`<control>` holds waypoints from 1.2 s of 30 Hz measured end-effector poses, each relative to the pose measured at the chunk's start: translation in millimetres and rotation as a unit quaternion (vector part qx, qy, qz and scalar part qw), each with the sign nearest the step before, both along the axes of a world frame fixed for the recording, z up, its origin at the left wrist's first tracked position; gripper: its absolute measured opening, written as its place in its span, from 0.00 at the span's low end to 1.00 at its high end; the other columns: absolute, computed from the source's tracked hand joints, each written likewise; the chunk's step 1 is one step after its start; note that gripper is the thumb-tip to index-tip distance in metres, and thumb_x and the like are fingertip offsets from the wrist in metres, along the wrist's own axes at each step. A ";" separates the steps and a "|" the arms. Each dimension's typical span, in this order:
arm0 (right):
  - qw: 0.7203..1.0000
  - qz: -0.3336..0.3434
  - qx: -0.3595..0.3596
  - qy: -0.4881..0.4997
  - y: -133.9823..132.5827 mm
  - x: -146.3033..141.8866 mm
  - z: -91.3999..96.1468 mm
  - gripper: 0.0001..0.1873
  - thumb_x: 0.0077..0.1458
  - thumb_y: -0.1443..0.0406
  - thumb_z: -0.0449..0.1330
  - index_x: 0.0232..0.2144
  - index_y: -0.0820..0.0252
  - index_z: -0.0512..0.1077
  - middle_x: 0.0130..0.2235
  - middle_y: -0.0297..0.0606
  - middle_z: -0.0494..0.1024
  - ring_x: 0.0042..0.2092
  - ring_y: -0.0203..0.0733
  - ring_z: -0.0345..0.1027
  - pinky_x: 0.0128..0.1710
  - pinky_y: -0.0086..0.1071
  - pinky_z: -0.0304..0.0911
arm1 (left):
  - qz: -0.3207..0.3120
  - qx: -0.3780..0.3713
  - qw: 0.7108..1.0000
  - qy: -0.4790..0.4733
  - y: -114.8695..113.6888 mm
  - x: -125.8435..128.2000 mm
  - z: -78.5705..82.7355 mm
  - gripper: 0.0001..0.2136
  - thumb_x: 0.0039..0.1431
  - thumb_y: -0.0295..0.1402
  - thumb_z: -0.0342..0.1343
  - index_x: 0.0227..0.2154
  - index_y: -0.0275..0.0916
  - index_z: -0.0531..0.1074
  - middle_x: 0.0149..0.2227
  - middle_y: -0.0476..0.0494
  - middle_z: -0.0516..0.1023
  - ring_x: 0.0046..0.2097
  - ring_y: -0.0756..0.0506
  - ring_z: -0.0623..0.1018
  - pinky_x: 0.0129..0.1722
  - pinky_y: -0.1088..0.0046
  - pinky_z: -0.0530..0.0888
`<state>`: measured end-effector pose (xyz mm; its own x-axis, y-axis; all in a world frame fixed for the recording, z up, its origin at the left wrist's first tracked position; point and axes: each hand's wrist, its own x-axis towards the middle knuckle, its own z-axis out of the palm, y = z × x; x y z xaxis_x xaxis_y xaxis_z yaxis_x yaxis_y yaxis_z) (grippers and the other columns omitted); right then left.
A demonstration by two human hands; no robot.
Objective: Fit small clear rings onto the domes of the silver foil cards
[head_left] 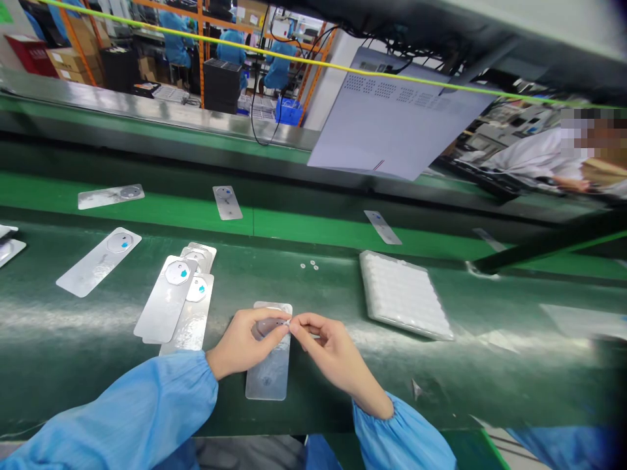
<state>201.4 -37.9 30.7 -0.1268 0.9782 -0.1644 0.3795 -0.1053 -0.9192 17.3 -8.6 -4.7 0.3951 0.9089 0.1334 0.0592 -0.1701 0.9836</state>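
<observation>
A silvery rectangular plate (269, 375) with a round disc near its far end lies on the green bench in front of me. My left hand (247, 343) rests on the plate's far end, fingers curled over the disc. My right hand (326, 352) meets it from the right, thumb and forefinger pinched on a tiny white piece at the plate's edge. Both wrists are in blue sleeves.
A stack of like plates (179, 300) with blue-dotted discs lies to the left, with one more plate (98, 261) farther left. A white tray (404, 294) sits to the right. Three tiny white discs (309, 265) lie beyond. Plates ride the green conveyor (294, 225). A person in white sits far right.
</observation>
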 end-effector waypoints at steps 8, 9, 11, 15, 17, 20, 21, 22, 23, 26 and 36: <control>1.000 0.015 -0.011 0.011 -1.5 1.2 2.7 0.21 0.61 0.48 0.60 0.33 0.61 0.75 0.30 0.36 0.75 0.31 0.39 0.66 0.30 0.29 0.62 | -0.006 0.016 1.000 -0.001 -0.3 -0.7 -0.1 0.13 0.60 0.31 0.60 0.46 0.36 0.81 0.46 0.39 0.84 0.48 0.41 0.83 0.54 0.65 0.76; 1.000 0.014 -0.012 0.011 -1.4 1.5 2.4 0.21 0.61 0.49 0.60 0.33 0.61 0.75 0.29 0.36 0.75 0.30 0.38 0.65 0.29 0.29 0.61 | -0.006 0.019 1.000 -0.001 -0.2 -0.9 -0.2 0.13 0.60 0.31 0.60 0.46 0.36 0.80 0.47 0.39 0.84 0.48 0.41 0.83 0.54 0.65 0.76; 1.000 0.012 -0.010 0.009 -1.4 2.0 1.7 0.21 0.61 0.48 0.60 0.33 0.61 0.75 0.29 0.35 0.74 0.30 0.38 0.65 0.28 0.29 0.61 | -0.006 0.021 1.000 0.003 0.0 -1.2 -0.6 0.13 0.60 0.30 0.60 0.46 0.36 0.80 0.46 0.39 0.84 0.49 0.41 0.82 0.55 0.65 0.76; 1.000 -0.012 0.007 -0.014 -3.1 -0.1 -0.2 0.22 0.61 0.48 0.59 0.32 0.62 0.76 0.29 0.37 0.75 0.29 0.38 0.65 0.26 0.28 0.60 | -0.006 0.036 0.999 0.005 0.3 -1.9 -2.5 0.16 0.57 0.27 0.59 0.49 0.37 0.78 0.50 0.39 0.83 0.52 0.41 0.81 0.57 0.65 0.75; 0.999 -0.029 0.018 -0.029 -4.0 -2.6 -1.8 0.22 0.61 0.48 0.59 0.32 0.62 0.76 0.30 0.38 0.76 0.29 0.39 0.65 0.25 0.28 0.59 | -0.009 0.047 0.999 0.002 0.2 -2.2 -3.1 0.19 0.56 0.26 0.59 0.52 0.37 0.76 0.52 0.39 0.81 0.54 0.41 0.80 0.57 0.66 0.74; 0.997 -0.044 0.033 -0.046 -3.6 -6.4 -5.3 0.22 0.60 0.49 0.59 0.32 0.62 0.77 0.29 0.39 0.76 0.27 0.38 0.64 0.24 0.29 0.58 | -0.018 0.050 0.999 0.005 -0.2 -2.4 -2.0 0.21 0.56 0.24 0.57 0.54 0.38 0.74 0.51 0.40 0.81 0.50 0.42 0.81 0.53 0.67 0.75; 0.997 -0.048 0.038 -0.050 -3.1 -7.3 -6.5 0.22 0.60 0.49 0.59 0.32 0.62 0.77 0.28 0.38 0.76 0.26 0.38 0.63 0.23 0.29 0.57 | -0.020 0.046 0.999 0.008 -0.5 -2.5 -1.1 0.22 0.57 0.25 0.57 0.55 0.38 0.72 0.49 0.41 0.82 0.47 0.43 0.81 0.50 0.68 0.76; 0.996 -0.052 0.042 -0.051 -2.5 -8.1 -7.8 0.22 0.60 0.49 0.59 0.32 0.62 0.78 0.27 0.38 0.75 0.26 0.37 0.62 0.23 0.29 0.56 | -0.023 0.041 0.999 0.011 -0.7 -2.7 -0.1 0.23 0.57 0.25 0.57 0.57 0.39 0.71 0.46 0.42 0.82 0.43 0.44 0.81 0.47 0.69 0.76; 0.996 -0.055 0.045 -0.053 -1.9 -8.8 -9.0 0.22 0.60 0.49 0.59 0.31 0.63 0.78 0.26 0.38 0.75 0.26 0.37 0.62 0.23 0.29 0.56 | -0.024 0.034 0.999 0.014 -1.0 -2.8 0.8 0.24 0.58 0.26 0.57 0.58 0.39 0.68 0.44 0.43 0.82 0.39 0.45 0.80 0.44 0.70 0.76; 0.995 -0.063 0.050 -0.057 -0.9 -10.6 -11.7 0.21 0.59 0.50 0.60 0.31 0.62 0.77 0.25 0.37 0.74 0.25 0.37 0.61 0.23 0.29 0.56 | -0.026 0.010 1.000 0.014 -1.5 -3.5 2.1 0.32 0.58 0.27 0.57 0.66 0.39 0.58 0.38 0.46 0.79 0.33 0.48 0.76 0.37 0.72 0.75; 0.993 -0.097 0.052 -0.040 3.6 -12.2 -12.6 0.21 0.53 0.48 0.67 0.23 0.60 0.74 0.23 0.37 0.76 0.25 0.38 0.64 0.25 0.31 0.59 | -0.039 -0.123 0.981 -0.145 -4.7 -2.2 -0.5 0.48 0.61 0.30 0.60 0.73 0.43 0.30 0.28 0.54 0.72 0.29 0.52 0.72 0.33 0.76 0.71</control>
